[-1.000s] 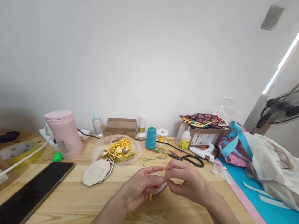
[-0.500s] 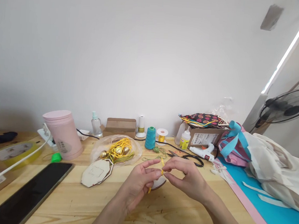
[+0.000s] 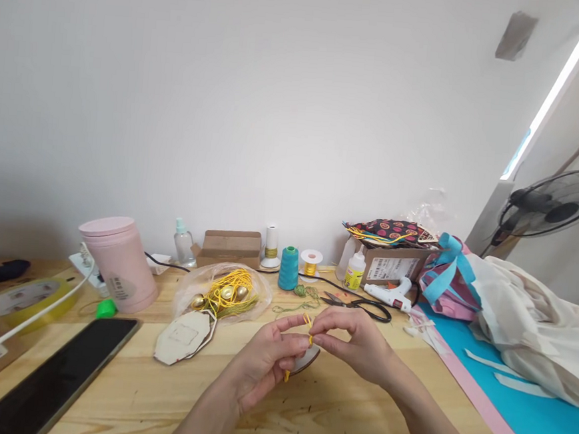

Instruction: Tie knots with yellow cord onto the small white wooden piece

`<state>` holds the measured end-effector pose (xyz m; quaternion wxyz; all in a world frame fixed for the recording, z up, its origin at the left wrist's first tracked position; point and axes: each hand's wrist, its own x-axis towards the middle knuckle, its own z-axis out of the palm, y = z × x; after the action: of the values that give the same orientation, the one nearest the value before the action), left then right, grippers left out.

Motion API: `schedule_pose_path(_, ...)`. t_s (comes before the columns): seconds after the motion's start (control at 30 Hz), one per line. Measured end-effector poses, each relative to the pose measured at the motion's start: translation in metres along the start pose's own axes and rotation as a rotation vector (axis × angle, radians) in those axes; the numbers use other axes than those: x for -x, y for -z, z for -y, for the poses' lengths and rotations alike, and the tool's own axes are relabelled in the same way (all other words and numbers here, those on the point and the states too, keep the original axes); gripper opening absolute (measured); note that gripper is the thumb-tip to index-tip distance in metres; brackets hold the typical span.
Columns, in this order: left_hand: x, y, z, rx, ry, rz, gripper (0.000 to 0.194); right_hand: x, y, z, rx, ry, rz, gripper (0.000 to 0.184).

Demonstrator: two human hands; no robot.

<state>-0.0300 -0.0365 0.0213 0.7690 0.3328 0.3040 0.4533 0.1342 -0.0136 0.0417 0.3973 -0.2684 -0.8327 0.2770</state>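
My left hand (image 3: 269,359) and my right hand (image 3: 352,342) meet over the wooden table, both pinching a yellow cord (image 3: 308,321). A small loop of the cord stands up between the fingertips, and a yellow end shows below my left fingers. Behind and under my left hand is a pale, dark-edged round piece (image 3: 308,360), mostly hidden by the fingers; whether the hand holds it I cannot tell. Just beyond my hands lie a tangle of green cord (image 3: 303,292) and black-handled scissors (image 3: 362,306).
To the left are stacked white octagonal pieces (image 3: 184,337), a plastic bag of yellow cord and gold bells (image 3: 231,292), a phone (image 3: 56,376) and a pink canister (image 3: 118,264). Behind stand a teal thread spool (image 3: 289,269) and glue bottle (image 3: 355,270); rightward, a glue gun (image 3: 391,294) and blue sheet (image 3: 501,387).
The yellow cord between my fingertips now forms a narrow upright loop. My right fingers have shifted slightly; both hands keep their pinch. The whole view has moved a little.
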Motion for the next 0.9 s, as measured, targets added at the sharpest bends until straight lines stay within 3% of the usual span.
schedule_pose_path(0.2, -0.0018, 0.0045, 0.0039, -0.109, -0.023, -0.053, 0.039, -0.0002, -0.0005, 0.0043, -0.012, -0.097, 0.016, 0.010)
schedule_pose_path(0.57, -0.0027, 0.0025, 0.0036, -0.061, -0.011, -0.089, 0.042, 0.0012, -0.0027, 0.0001, 0.064, -0.039, 0.017, 0.012)
schedule_pose_path(0.9, -0.0035, 0.0027, 0.0038, -0.076, -0.143, -0.171, 0.041, -0.0002, -0.0055, 0.0004, 0.133, -0.018, -0.097, 0.007)
